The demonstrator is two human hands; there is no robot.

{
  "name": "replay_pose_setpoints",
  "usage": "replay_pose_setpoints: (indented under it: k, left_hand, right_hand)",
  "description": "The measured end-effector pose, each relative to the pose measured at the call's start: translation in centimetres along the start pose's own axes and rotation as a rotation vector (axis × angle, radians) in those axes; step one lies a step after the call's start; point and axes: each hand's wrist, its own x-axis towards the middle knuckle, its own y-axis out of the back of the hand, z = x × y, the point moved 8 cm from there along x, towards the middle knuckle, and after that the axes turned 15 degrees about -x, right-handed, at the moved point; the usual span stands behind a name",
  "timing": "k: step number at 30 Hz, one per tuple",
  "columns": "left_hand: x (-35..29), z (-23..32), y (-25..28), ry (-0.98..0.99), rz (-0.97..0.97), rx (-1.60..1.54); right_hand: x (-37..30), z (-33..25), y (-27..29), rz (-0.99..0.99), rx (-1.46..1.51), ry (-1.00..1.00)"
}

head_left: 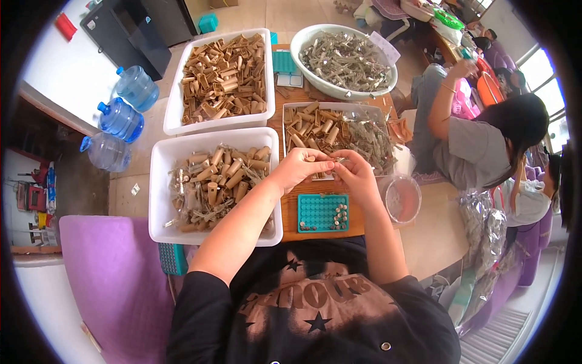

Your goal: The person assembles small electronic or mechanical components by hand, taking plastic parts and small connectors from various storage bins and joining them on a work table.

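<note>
My left hand [301, 168] and my right hand [357, 174] meet fingertip to fingertip above the front edge of a white tray [339, 104]. Both are closed in a pinch. What they hold is small and mostly covered by the fingers. Behind them, the tray bears brown cardboard-like tubes [330, 134] on its left and clear plastic-wrapped pieces [370, 142] on its right. Just below my hands lies a teal tray with small round pockets [315, 212]; several small round pieces [341, 215] sit toward its right side.
A white bin [156, 224] of wrapped brown tubes stands at left, with another bin [173, 115] of brown pieces behind. A pale basin [303, 70] holds silvery pieces. A clear round tub [403, 199] is at right. Another person [473, 145] sits beyond it. Water jugs [121, 121] stand far left.
</note>
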Motion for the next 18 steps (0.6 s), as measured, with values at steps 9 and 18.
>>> replay_pose_setpoints:
  k: [9, 18]
  left_hand:
    - [0.2, -0.7, 0.5, 0.121, -0.09, -0.414]
    - [0.4, -1.1, 0.5, 0.131, -0.066, -0.351]
  right_hand:
    - [-2.1, -5.6, 0.6, 0.304, -0.552, 0.535]
    - [-2.8, -5.6, 0.3, 0.439, -0.648, 0.593]
